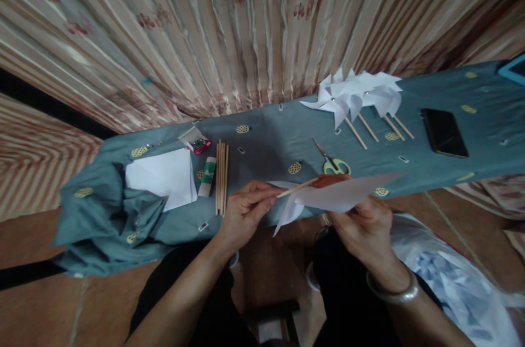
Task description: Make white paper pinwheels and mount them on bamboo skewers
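Looks to me like a room in somebody's home. Flowered curtains (254, 35) hang close behind a long, cloth-covered table (266, 136), and brown tiles (110, 303) run underfoot.

The pinwheel (340, 195) is white, the blue-grey cloth (266, 145) yellow-patterned.

A white paper pinwheel (342, 194), smooth and unmarked, held up on the near side of the green-handled scissors (341, 166). It is tilted, almost edge-on: one long blade tapers to a point reaching right past the scissors, another droops to their lower left. A slim, pale wooden stick (297, 187) slants across the paper, its higher end nearest the scissors. Any join between them is hidden.
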`<state>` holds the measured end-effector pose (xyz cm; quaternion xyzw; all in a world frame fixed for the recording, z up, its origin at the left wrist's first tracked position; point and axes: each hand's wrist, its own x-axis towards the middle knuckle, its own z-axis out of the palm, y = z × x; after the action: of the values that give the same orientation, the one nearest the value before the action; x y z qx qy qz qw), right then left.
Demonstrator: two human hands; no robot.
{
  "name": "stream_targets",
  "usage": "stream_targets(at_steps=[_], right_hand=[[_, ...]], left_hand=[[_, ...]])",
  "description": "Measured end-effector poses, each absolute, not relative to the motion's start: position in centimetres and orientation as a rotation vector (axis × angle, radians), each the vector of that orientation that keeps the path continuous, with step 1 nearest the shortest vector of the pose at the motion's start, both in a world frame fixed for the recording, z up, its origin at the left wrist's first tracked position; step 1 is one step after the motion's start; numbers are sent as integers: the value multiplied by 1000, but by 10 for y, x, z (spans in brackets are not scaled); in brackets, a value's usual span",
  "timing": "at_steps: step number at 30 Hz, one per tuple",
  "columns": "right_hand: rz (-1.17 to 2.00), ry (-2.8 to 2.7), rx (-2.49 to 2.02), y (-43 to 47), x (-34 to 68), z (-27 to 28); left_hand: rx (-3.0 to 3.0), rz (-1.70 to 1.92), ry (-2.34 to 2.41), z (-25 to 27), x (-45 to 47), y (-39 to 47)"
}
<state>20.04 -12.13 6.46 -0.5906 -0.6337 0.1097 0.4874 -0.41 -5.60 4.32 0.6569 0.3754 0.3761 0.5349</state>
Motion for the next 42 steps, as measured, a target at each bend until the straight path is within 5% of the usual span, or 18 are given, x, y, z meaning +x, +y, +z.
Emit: stream_targets(at_steps=[31,42], right_hand=[[333,-1534,-1380,-125,202,57],[831,-1153,-1511,-111,200,58]], left_hand=[[1529,918,855,42,-5,-57],[1685,920,895,36,-4,-57]])
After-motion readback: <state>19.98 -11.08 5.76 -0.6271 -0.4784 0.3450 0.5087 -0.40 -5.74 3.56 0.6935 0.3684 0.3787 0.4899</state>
